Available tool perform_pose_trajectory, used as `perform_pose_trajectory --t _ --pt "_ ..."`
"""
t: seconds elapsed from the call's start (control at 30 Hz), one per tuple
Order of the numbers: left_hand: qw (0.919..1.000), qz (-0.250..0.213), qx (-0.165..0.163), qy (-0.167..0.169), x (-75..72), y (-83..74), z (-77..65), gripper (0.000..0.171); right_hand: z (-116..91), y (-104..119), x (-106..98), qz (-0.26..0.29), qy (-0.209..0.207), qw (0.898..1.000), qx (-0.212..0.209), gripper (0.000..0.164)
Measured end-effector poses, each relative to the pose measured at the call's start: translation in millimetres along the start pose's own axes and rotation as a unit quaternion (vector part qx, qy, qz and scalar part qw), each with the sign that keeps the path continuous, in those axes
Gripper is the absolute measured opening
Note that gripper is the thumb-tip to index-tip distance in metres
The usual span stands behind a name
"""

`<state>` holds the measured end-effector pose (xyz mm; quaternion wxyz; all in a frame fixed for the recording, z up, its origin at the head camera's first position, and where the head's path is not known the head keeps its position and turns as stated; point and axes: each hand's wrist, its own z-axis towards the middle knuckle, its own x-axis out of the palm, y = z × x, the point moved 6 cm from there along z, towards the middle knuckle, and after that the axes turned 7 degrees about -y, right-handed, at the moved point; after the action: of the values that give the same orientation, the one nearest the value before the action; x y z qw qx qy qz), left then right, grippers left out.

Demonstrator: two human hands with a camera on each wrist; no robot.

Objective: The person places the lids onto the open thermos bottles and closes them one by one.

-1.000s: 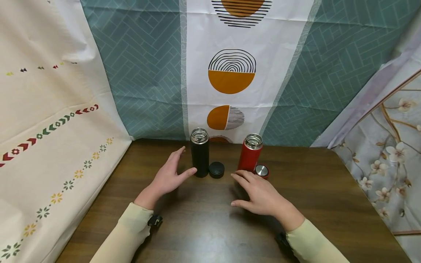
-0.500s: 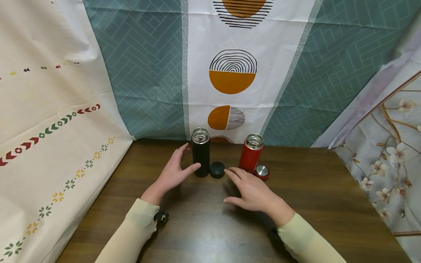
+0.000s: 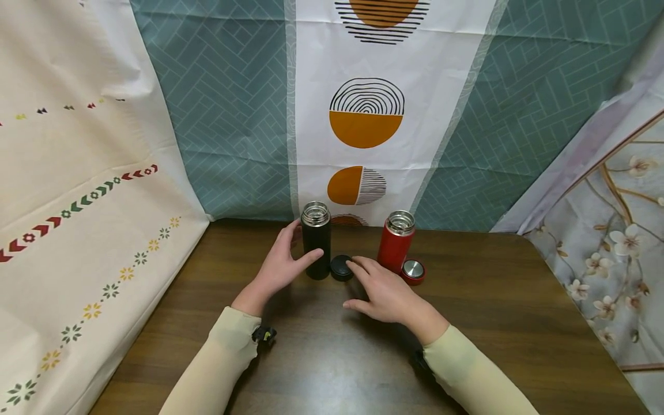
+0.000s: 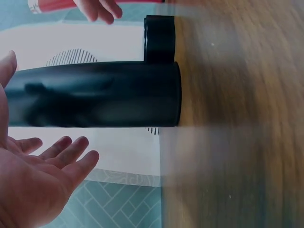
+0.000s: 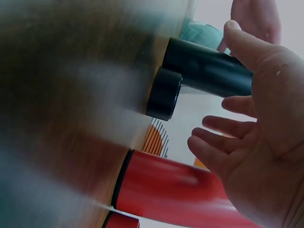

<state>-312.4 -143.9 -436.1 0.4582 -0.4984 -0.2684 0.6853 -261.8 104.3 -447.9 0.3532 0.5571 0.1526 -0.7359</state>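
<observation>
A black thermos bottle (image 3: 316,245) stands upright without its lid, its steel mouth showing. My left hand (image 3: 280,262) is beside it with thumb and fingers spread around its left side; the left wrist view shows a gap between fingers and bottle. Just right of the bottle sits its black lid (image 3: 341,267). My right hand (image 3: 386,291) hovers in front of the lid, fingers extended and holding nothing, also seen apart from the lid in the right wrist view. Behind that hand a red thermos bottle (image 3: 396,242) stands uncapped, partly hidden at its base.
A red lid (image 3: 413,271) with a steel-coloured top lies right of the red bottle. The brown wooden table (image 3: 332,357) ends at a hanging patterned cloth (image 3: 233,115) behind the bottles. A cream cloth (image 3: 78,230) borders the left side, a floral one (image 3: 612,259) the right.
My left hand has moved right and forward, up to the black bottle. My right hand has shifted left from the red bottle toward the black lid. The bottles and lids stay in place.
</observation>
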Motion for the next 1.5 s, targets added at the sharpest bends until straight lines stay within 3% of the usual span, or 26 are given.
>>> perform_pose_trajectory --t 0.9,1.2,1.5 --pt "0.9988 -0.039 -0.022 -0.022 14.5 4.9 16.2 0.101 35 -11 25 0.011 0.042 0.999 0.033 0.091" --pt "0.9983 -0.051 -0.015 -0.024 17.0 4.1 20.9 0.089 46 -13 31 0.015 0.055 0.997 0.048 0.088" --pt "0.9979 -0.059 -0.015 -0.022 18.1 0.0 20.8 0.088 52 -15 37 0.001 0.066 0.996 0.053 0.086"
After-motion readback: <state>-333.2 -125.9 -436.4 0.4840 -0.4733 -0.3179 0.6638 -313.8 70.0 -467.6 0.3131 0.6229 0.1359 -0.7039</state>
